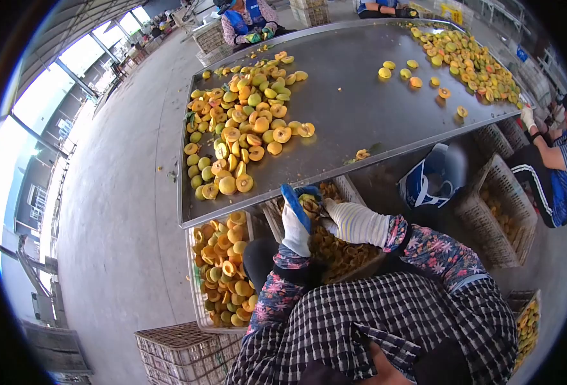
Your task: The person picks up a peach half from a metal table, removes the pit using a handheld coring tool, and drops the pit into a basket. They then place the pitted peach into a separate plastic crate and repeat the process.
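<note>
My left hand (297, 221), in a white and blue glove, is closed on a yellow-green fruit (309, 204) just off the table's front edge. My right hand (354, 222), in a striped white glove, is closed close beside the fruit; whatever it holds is too small to make out. Both hands are above a crate (360, 189) of darker fruit pieces. To the left of it stands a white crate (195, 282) full of halved orange fruit (222, 256). A pile of whole and halved fruit (251, 115) lies on the metal table (341, 96).
Another fruit pile (469, 64) is at the table's far right. A blue bucket (418, 183) and a crate (514, 237) stand to the right, near a seated person (553, 154). Other people sit across the table. An upturned-looking crate (184, 353) is at lower left.
</note>
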Available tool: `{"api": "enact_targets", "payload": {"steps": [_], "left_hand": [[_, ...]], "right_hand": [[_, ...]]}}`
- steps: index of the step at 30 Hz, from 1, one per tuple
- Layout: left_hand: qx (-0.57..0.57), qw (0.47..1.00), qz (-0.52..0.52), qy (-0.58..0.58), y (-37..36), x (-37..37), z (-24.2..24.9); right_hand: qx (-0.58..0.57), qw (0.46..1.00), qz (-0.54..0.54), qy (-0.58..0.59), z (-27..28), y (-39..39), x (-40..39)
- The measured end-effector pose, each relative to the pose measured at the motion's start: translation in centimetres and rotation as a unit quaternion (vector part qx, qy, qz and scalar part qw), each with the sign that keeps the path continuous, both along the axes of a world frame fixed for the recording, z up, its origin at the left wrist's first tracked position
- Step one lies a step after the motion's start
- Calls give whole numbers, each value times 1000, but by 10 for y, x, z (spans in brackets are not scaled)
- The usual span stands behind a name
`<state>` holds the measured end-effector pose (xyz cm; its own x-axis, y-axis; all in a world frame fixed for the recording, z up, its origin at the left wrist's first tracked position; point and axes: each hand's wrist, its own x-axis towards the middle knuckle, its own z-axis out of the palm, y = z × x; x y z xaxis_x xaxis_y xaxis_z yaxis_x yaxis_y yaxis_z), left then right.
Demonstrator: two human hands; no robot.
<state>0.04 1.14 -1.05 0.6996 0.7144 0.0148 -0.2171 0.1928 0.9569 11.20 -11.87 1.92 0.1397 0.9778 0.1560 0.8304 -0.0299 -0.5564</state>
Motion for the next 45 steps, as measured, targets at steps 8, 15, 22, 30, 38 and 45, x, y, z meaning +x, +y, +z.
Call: {"api": "enact_targets", "payload": {"steps": [8, 15, 22, 30, 38, 45], "left_hand": [[-119, 984, 11, -135, -4, 8, 21], [61, 994, 63, -60, 2, 4, 18], [-120, 989, -86, 8, 17, 0, 26], [14, 996, -20, -82, 9, 7, 14], [95, 994, -29, 44, 7, 6, 29], [73, 997, -29, 16, 2, 8, 31]], "right_hand": [[37, 990, 8, 136, -10, 5, 3], [141, 945, 126, -267, -12, 1, -2], [-39, 957, 106, 269, -12, 3, 4], [-13, 991, 97, 90, -29, 6, 9], [82, 986, 74, 125, -51, 13, 1], [-130, 859, 12, 495, -37, 5, -7]]}}
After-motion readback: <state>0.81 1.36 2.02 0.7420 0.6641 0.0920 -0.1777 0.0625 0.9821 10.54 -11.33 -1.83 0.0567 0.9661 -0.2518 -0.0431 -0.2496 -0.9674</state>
